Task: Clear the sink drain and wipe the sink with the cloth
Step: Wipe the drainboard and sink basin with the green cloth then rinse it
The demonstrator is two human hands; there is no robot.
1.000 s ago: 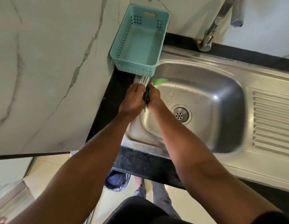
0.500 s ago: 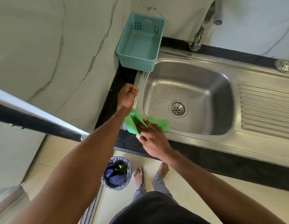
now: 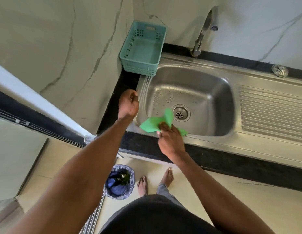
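The steel sink (image 3: pixel 206 92) has its round drain (image 3: pixel 180 114) uncovered in the bottom of the bowl. My right hand (image 3: pixel 170 139) presses a green cloth (image 3: pixel 152 125) onto the sink's near rim, left of the drain; part of the cloth folds up into the bowl. My left hand (image 3: pixel 129 103) rests in a loose fist on the sink's left edge, with nothing visible in it. A round metal drain strainer (image 3: pixel 280 70) lies on the sink's back ledge at the far right.
A teal plastic basket (image 3: pixel 143 48) stands at the back left corner against the marble wall. The tap (image 3: pixel 202 32) rises behind the bowl. A ribbed draining board (image 3: pixel 271 112) lies to the right. On the floor a lined bin (image 3: pixel 119 181) stands beside my feet.
A second ago both hands held the cloth at the bowl's left edge. My right hand then took it to the near rim and has slid right along it. The left hand stays put.
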